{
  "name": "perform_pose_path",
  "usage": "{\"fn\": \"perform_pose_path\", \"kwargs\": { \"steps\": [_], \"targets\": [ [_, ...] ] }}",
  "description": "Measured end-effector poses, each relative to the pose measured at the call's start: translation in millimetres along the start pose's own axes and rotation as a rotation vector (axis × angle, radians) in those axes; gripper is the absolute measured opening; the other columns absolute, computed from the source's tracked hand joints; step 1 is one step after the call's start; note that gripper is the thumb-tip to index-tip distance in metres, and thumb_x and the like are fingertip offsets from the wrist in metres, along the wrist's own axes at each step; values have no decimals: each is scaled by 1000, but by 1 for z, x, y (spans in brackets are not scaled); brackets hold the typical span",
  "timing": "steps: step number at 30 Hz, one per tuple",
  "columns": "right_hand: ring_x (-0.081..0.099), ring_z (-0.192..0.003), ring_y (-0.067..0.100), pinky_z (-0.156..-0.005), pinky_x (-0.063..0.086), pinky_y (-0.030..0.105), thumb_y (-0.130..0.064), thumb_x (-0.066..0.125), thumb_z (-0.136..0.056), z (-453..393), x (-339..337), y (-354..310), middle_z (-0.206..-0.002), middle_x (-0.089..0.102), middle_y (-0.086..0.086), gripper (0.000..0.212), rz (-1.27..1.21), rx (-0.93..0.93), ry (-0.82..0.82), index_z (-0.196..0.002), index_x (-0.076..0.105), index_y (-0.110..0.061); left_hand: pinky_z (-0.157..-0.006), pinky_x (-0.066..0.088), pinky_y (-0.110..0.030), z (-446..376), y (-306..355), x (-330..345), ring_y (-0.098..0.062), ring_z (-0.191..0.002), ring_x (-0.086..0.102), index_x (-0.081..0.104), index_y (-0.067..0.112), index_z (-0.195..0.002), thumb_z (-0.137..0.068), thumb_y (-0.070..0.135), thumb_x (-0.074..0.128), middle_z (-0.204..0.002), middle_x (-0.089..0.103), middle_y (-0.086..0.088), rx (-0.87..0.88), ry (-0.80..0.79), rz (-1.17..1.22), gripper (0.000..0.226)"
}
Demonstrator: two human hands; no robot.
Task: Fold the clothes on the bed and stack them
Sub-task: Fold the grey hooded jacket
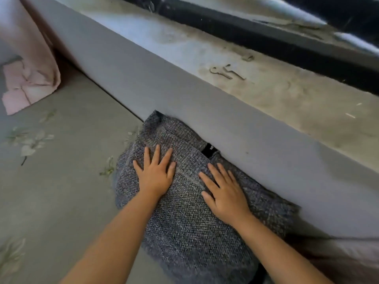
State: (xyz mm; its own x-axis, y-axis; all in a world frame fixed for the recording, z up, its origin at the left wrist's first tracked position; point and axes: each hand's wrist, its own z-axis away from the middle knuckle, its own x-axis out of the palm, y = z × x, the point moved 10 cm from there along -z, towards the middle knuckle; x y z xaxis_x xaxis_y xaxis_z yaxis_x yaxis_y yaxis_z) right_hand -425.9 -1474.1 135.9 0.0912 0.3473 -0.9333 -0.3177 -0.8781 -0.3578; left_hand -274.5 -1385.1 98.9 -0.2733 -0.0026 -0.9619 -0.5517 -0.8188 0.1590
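A grey knitted garment [184,228] lies folded on the bed [67,181], pushed up against the grey wall under the window. A small black label shows at its far edge. My left hand [155,173] lies flat on the garment's upper left part, palm down, fingers spread. My right hand [223,192] lies flat beside it on the right part, fingers apart and pointing toward the wall. Neither hand grips the fabric.
The bed has a grey-green sheet with a pale flower print. A pink cloth or pillow [26,64] sits at the far left corner. Above the grey wall [184,89] runs a dusty window sill [266,78] with two keys [225,71] on it.
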Motion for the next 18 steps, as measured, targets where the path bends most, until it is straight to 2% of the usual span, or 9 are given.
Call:
{"fn": "perform_pose_path", "kwargs": {
  "steps": [2, 5, 7, 9, 11, 15, 18],
  "targets": [
    [47, -123, 37, -99, 32, 52, -34, 53, -82, -1, 19, 10, -134, 51, 12, 46, -5, 0, -27, -125, 56, -18, -106, -9, -60, -2, -1, 17, -25, -141, -14, 6, 43, -143, -94, 52, 16, -155, -2, 3, -22, -14, -38, 50],
    [55, -114, 39, -88, 43, 55, -30, 52, -85, -1, 36, 28, -129, 55, 16, 42, -5, -10, -10, -121, 59, -11, -104, -10, -63, -8, 9, 33, -27, -141, -12, 4, 41, -143, -93, 51, 12, -156, -1, 0, -25, 24, -92, 52],
    [55, -111, 41, -83, 46, 58, -34, 29, -98, -4, 45, 42, -127, 54, 21, 46, -25, -16, 11, -123, 56, -6, -103, -11, -64, -15, 18, 42, -29, -141, -10, 5, 39, -144, -92, 51, 10, -156, 1, -2, -28, 61, -116, 53],
    [57, -109, 41, -80, 47, 58, -39, 12, -99, -11, 60, 53, -126, 54, 25, 55, -53, 16, -3, -126, 47, -7, -101, -12, -64, -22, 21, 53, -30, -141, -7, 7, 38, -144, -91, 51, 10, -155, 4, -4, -23, 105, -131, 55],
    [57, -109, 40, -80, 48, 57, -39, 8, -99, -14, 74, 59, -125, 54, 26, 51, -80, 51, 0, -125, 39, -9, -100, -13, -64, -26, 20, 61, -31, -141, -5, 9, 38, -144, -90, 50, 11, -155, 5, -5, -21, 144, -135, 55],
    [56, -108, 44, -81, 47, 60, -38, 8, -99, -16, 75, 59, -124, 53, 29, 50, -77, 43, 49, -125, 36, -6, -102, -8, -66, -32, 21, 62, -31, -141, -7, 5, 37, -144, -91, 49, 9, -155, 1, -5, -12, 139, -144, 54],
    [54, -109, 47, -83, 44, 62, -39, 8, -98, -14, 73, 56, -125, 51, 31, 59, -74, 37, 7, -127, 43, -2, -103, -12, -65, -31, 22, 57, -29, -141, -9, 7, 38, -144, -93, 49, 11, -155, 0, -3, 0, 131, -105, 52]
  ]
}}
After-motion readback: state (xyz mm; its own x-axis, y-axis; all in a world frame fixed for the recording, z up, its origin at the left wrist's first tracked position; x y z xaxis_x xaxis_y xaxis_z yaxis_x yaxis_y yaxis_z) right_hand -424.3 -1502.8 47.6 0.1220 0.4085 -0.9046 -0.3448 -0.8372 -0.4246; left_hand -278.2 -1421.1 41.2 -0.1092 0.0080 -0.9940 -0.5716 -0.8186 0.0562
